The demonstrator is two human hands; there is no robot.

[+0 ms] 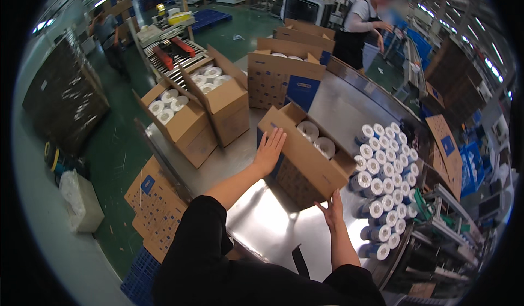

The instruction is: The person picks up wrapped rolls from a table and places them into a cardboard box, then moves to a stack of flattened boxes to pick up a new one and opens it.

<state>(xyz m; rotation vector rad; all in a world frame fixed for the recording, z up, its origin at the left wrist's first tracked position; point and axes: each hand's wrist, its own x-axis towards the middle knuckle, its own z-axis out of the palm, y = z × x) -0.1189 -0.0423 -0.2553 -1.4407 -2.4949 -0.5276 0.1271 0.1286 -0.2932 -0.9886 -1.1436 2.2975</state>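
In front of me, on the metal table, is a cardboard box with its top open, sitting at an angle and seemingly tilted. White-ended rolls show inside it. My left hand lies with fingers stretched flat against the box's left upper flap. At the near right lower corner, my right hand grips the box, thumb apart from the fingers; part of its fingers is hidden. Just right of the box, several upright rolls with blue sides and white ends stand in a close group.
Open boxes of rolls stand left, beyond that, and at the back of the metal table. Flat cardboard leans at the left edge. A roller conveyor lies farther off. A co-worker stands across the table.
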